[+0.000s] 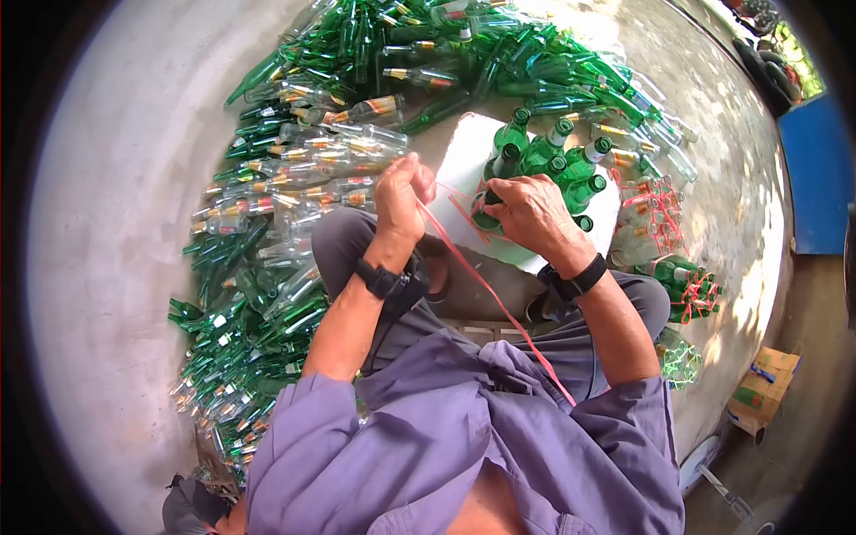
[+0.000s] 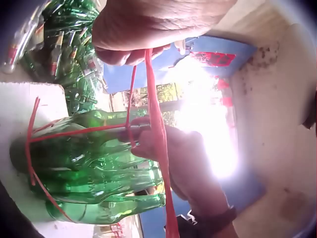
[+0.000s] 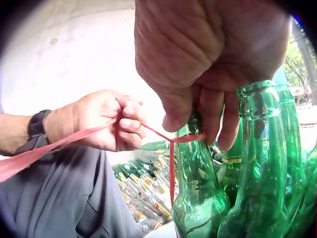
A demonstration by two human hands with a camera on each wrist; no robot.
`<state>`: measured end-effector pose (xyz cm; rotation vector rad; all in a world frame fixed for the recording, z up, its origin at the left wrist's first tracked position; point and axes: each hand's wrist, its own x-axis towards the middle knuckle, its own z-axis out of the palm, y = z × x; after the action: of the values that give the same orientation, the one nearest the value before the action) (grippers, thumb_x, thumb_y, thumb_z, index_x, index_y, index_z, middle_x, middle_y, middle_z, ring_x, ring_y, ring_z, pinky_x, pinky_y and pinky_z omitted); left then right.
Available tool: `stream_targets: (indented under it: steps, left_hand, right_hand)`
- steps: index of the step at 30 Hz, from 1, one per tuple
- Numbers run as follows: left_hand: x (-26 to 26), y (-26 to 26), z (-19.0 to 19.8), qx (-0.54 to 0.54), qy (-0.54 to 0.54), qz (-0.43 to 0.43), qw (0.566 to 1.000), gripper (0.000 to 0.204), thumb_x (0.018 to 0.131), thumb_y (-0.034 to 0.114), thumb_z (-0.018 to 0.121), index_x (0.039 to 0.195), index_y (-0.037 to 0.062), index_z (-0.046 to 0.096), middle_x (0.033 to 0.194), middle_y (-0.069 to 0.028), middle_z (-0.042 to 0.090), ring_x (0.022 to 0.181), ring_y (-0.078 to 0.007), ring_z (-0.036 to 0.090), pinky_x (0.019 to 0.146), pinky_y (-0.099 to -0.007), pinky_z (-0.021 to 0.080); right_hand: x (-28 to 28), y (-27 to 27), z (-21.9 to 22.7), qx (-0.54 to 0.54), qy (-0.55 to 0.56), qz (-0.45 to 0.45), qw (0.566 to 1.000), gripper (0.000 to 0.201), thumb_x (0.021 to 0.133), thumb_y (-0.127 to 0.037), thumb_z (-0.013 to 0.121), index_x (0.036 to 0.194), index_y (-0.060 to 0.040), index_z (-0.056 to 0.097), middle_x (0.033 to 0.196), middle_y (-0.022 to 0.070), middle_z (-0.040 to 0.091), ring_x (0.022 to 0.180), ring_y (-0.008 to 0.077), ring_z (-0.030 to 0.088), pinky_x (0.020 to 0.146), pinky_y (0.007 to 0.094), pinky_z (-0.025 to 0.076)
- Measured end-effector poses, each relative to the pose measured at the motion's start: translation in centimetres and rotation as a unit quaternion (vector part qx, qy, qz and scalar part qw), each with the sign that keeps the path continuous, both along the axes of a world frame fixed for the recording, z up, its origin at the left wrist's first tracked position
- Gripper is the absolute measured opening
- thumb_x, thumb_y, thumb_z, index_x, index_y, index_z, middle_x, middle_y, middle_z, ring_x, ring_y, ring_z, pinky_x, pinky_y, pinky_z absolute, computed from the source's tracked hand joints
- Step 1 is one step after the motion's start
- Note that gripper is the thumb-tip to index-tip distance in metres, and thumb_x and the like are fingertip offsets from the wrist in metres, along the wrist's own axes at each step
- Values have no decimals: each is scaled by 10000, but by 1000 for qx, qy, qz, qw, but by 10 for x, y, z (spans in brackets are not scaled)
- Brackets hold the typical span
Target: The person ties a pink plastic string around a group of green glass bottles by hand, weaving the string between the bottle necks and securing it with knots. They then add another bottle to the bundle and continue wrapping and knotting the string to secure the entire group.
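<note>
A bundle of green glass bottles (image 1: 560, 160) stands upright on a white foam block (image 1: 465, 153). My left hand (image 1: 403, 198) has its fingers curled round a strand of flat red plastic twine (image 3: 59, 148), which stretches tight toward the bundle. Over the near-left bottles is my right hand (image 1: 539, 214), its thumb and fingers round the neck of a green bottle (image 3: 194, 168). Twine circles that neck just under the fingertips, and a strand drops from it down the bottle's side. Lower down, more red twine (image 2: 74, 133) passes round the bundle. The palm hides the bottle's mouth.
Loose green and clear bottles (image 1: 330, 152) lie heaped at the left and far side. Bundles tied with red twine (image 1: 687, 287) sit at the right. A cardboard box (image 1: 764, 388) and a blue panel (image 1: 816, 169) are farther right. Bent knees flank the foam block.
</note>
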<state>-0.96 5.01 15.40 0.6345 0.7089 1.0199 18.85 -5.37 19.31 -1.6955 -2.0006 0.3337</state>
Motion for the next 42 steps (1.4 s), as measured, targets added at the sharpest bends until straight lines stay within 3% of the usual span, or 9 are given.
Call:
stream_targets:
  steps: [7,11,13,15,18,22,31,39,42]
  left_hand:
    - [19,24,0,-140,-47,14,989,324,1012,221,544,721,101,466,633,-48,483,531,-180,439,503,-309,356]
    - [1,2,9,-45,-52,23,997,352,1008,207,550,683,98,470,637,-36,482,594,-183,471,576,-317,392]
    - [-6,-12,19,99,83,66,989,339,1012,191,544,696,79,489,639,-40,481,651,-192,507,661,-339,422]
    - [-12,-22,12,133,99,64,984,373,1023,193,521,676,61,483,659,-83,507,702,-211,548,737,-358,466]
    - [-14,-50,26,99,-5,-22,995,389,1025,213,514,666,68,482,611,-60,459,675,-220,542,817,-408,501]
    - [7,-99,35,-48,-87,-96,990,382,1029,210,505,671,77,496,617,-62,474,672,-228,548,823,-427,506]
    - [32,-118,43,-5,3,-169,986,387,1038,228,487,695,52,515,717,-120,601,732,-234,576,818,-353,463]
    - [-5,-69,60,8,-23,-63,998,401,1045,259,502,693,67,492,663,-84,541,732,-260,629,772,-404,530]
    - [-4,-78,61,27,-4,-115,993,401,1061,267,481,718,59,503,689,-99,562,785,-273,655,751,-377,535]
  right_hand:
    - [-2,-1,-2,31,-9,-2,999,266,847,-285,721,774,-53,613,681,156,650,747,361,665,745,470,456]
    - [-1,-1,0,23,2,-1,1000,258,845,-280,723,792,-49,622,672,157,648,738,361,664,748,470,454]
    - [-2,-2,3,5,0,-3,1000,258,845,-279,723,797,-46,623,672,157,647,734,362,663,749,471,453]
    - [-1,-2,6,-41,-31,-3,999,238,839,-222,720,988,-40,686,777,163,685,795,356,671,773,444,495]
    - [-1,0,-2,0,-13,-1,1000,248,848,-265,718,797,-43,621,668,162,645,720,371,660,753,467,446]
    - [-3,-1,-2,10,-18,-2,1000,236,837,-247,719,784,-40,617,657,161,641,716,374,657,757,463,443]
    - [0,3,-6,15,-1,-3,1000,208,796,-219,718,742,-41,627,659,184,647,695,386,656,743,475,447]
    - [-1,-1,0,-11,-4,-2,1000,208,785,-222,734,752,-41,635,662,178,652,690,386,656,734,471,449]
    - [-1,-3,-1,17,9,-10,1000,206,786,-220,740,762,-44,636,666,173,657,702,388,659,729,463,456]
